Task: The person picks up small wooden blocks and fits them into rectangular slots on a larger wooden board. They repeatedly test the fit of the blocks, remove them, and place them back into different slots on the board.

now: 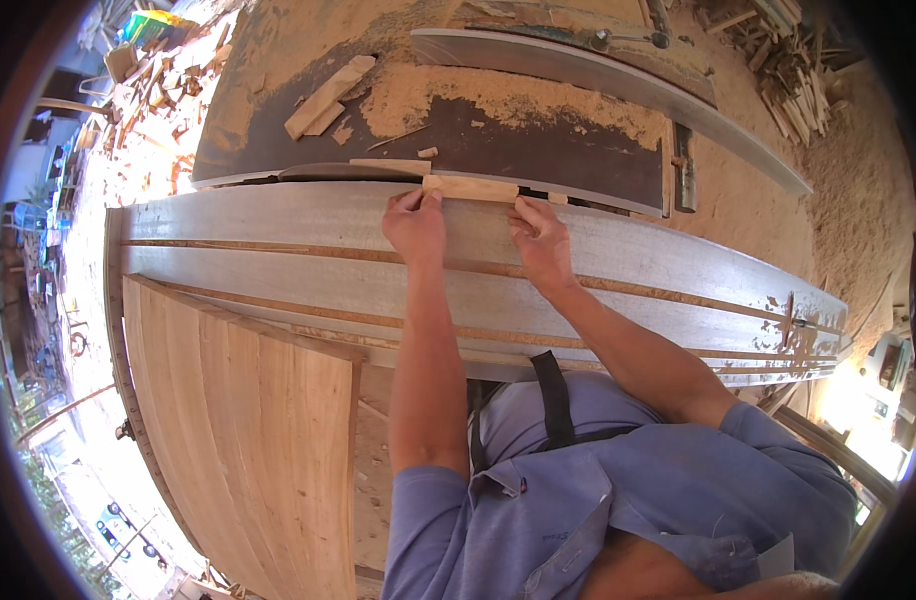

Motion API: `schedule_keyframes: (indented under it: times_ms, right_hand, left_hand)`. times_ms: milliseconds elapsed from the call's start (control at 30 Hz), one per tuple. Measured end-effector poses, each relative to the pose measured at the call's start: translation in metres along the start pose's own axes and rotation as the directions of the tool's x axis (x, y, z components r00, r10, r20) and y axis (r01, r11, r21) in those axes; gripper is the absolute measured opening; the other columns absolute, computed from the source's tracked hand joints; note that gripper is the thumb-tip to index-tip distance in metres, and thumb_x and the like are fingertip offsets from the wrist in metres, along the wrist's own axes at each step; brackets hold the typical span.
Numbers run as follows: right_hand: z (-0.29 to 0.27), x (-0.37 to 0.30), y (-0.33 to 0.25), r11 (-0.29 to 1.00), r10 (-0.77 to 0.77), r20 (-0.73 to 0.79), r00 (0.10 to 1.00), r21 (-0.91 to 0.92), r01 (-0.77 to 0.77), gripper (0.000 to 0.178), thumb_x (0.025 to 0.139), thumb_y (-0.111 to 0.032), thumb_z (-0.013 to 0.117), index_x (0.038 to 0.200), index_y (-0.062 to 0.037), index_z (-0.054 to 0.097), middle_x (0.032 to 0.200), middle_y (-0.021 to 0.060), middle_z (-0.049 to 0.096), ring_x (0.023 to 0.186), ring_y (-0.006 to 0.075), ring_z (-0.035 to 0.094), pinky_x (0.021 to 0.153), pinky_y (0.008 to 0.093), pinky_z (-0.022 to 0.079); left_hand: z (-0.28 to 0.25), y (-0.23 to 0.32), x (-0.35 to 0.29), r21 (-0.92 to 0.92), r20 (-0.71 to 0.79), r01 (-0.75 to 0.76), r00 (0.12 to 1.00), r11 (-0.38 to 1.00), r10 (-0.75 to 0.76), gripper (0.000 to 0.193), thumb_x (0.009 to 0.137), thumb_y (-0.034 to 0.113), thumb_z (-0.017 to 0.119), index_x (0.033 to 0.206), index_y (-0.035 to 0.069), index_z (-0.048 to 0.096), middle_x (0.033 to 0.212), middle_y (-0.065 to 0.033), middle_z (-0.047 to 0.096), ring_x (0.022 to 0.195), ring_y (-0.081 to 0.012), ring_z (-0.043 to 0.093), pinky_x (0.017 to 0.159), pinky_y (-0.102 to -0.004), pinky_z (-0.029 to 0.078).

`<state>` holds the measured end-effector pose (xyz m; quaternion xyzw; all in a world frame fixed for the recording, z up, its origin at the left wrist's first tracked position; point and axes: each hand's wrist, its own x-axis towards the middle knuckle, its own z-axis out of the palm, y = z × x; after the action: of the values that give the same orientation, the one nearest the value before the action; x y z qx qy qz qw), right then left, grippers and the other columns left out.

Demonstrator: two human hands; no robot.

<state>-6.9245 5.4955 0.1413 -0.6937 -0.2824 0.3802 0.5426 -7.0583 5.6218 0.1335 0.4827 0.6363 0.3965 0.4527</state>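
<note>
A short pale wood block point(473, 188) lies across the inner edge of the metal sliding table point(308, 212), by the slot of what looks like a table saw. My left hand point(415, 225) pinches the block's left end between thumb and fingers. At its right end, my right hand point(541, 240) is closed on the block, fingertips partly hidden. A thin wood strip point(390, 166) lies just beyond my left fingers, near a low grey curved edge that may be the blade. Beside the slot sits a tiny offcut point(428, 153).
Sawdust and larger wood offcuts point(328, 98) lie on the dark saw top point(268, 135). A long metal fence point(598, 85) runs across the far side. At my left leans a wide wooden panel point(238, 420). Scrap wood piles point(793, 100) stand at far right and far left.
</note>
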Motion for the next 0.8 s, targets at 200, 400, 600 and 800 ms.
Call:
schedule_keyframes:
  times_ms: [200, 400, 600, 800]
  right_hand:
    - [0.003, 0.001, 0.006, 0.999, -0.033, -0.001, 0.999, 0.005, 0.033, 0.048, 0.093, 0.008, 0.058, 0.141, 0.0108, 0.053, 0.142, 0.016, 0.056, 0.124, 0.0226, 0.062, 0.104, 0.0299, 0.051]
    - [0.009, 0.0, 0.004, 0.999, -0.017, 0.01, 1.0, 0.041, 0.016, 0.048, 0.092, 0.009, 0.057, 0.141, 0.0079, 0.055, 0.142, 0.0154, 0.055, 0.126, 0.0238, 0.062, 0.105, 0.0308, 0.05]
    - [0.013, 0.001, 0.002, 0.996, 0.018, 0.011, 1.0, 0.082, -0.019, 0.048, 0.092, 0.01, 0.055, 0.14, 0.0069, 0.055, 0.144, 0.0162, 0.052, 0.13, 0.026, 0.059, 0.109, 0.0326, 0.049]
    - [0.016, 0.004, 0.01, 0.997, -0.055, 0.047, 0.997, 0.048, 0.053, 0.05, 0.093, 0.009, 0.056, 0.143, 0.0069, 0.052, 0.147, 0.0176, 0.05, 0.133, 0.0275, 0.057, 0.11, 0.0332, 0.048]
  left_hand:
    - [-0.002, -0.005, 0.007, -0.014, -0.009, -0.036, 0.999, 0.999, 0.035, 0.018, 0.083, 0.003, 0.077, 0.096, -0.008, 0.076, 0.092, -0.0088, 0.072, 0.079, -0.0165, 0.066, 0.073, -0.0292, 0.051]
    - [-0.007, -0.017, 0.017, -0.03, -0.009, -0.078, 0.997, 0.997, 0.077, 0.019, 0.083, 0.004, 0.077, 0.098, -0.008, 0.075, 0.087, -0.0105, 0.074, 0.075, -0.016, 0.068, 0.071, -0.0285, 0.053]
    - [-0.012, -0.005, 0.016, -0.081, 0.025, 0.011, 1.0, 0.997, -0.009, 0.021, 0.082, 0.003, 0.077, 0.099, -0.01, 0.073, 0.084, -0.0134, 0.074, 0.074, -0.0168, 0.069, 0.071, -0.0281, 0.054]
    - [-0.016, 0.004, 0.018, -0.194, 0.04, 0.124, 0.992, 0.973, -0.119, 0.023, 0.082, 0.001, 0.077, 0.1, -0.012, 0.072, 0.084, -0.0136, 0.073, 0.074, -0.0179, 0.069, 0.071, -0.029, 0.055]
